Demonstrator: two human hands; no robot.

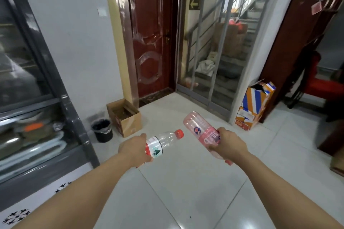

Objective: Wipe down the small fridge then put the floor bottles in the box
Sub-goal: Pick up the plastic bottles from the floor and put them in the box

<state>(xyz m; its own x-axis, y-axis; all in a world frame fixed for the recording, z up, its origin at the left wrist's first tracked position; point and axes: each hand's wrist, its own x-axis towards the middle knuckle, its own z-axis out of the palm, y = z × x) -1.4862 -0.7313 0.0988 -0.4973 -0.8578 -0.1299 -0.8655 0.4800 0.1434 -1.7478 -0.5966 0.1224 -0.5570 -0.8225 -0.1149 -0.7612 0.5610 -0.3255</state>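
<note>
Both arms are stretched forward over the white tiled floor, one bottle in each hand

Left hand: fingers wrapped round the lower body of a clear bottle with a red cap and a white, red and green label. Cap points away and to the right. It looks empty, so a loose wrap should be enough to hold it

Right hand: fingers curled round the middle of a pink bottle, over its label. The base points far and to the left, the neck end hidden below the hand. Also looks empty

The two bottles lean toward each other and do not touch, well above the floor

The brown box sits on the floor at far left, top flaps open, against the wall corner beside the dark red door. A black bin with a liner stands just left of it, touching or nearly so; the two mouths are close, so there is some risk of a drop landing in the wrong one

The glass-fronted fridge fills the left edge, door closed. I cannot tell whether it has been wiped

An orange, blue and white carton stands at far right by the glass partition

Judgement: carrying stage of the bottle step. Holding one per hand saves a trip. The arms are aimed roughly toward the box, still well apart from it
</note>
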